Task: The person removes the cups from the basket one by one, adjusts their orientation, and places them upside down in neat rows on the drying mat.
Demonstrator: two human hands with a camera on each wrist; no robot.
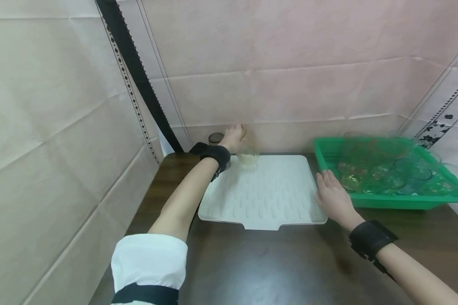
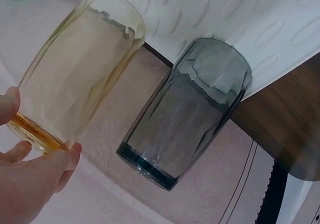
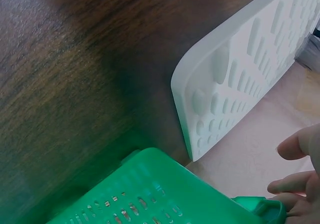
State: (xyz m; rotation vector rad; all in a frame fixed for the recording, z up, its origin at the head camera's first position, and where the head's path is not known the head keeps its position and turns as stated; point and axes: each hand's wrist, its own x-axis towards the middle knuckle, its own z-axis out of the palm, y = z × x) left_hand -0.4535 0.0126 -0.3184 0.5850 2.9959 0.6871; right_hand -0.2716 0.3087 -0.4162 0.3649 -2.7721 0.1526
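My left hand (image 1: pixel 233 139) holds an amber glass tumbler (image 2: pixel 80 72), its fingers and thumb around the thick base. The tumbler is upside down, mouth toward the white ridged tray (image 1: pixel 267 190); whether its rim touches the tray I cannot tell. Beside it, a smoky grey tumbler (image 2: pixel 185 114) stands upside down at the tray's back left corner. My right hand (image 1: pixel 333 199) has its fingers extended, holding nothing, between the tray's right edge and the green basket (image 1: pixel 389 202). In the right wrist view, its fingers (image 3: pixel 295 184) are near the basket's rim.
Several clear and tinted glasses (image 1: pixel 393 173) lie jumbled in the basket at the right. Tray and basket rest on a dark wooden table (image 1: pixel 252 267). Pale cloth (image 1: pixel 290 93) hangs close behind the table, and another cloth panel (image 1: pixel 61 148) stands along the left.
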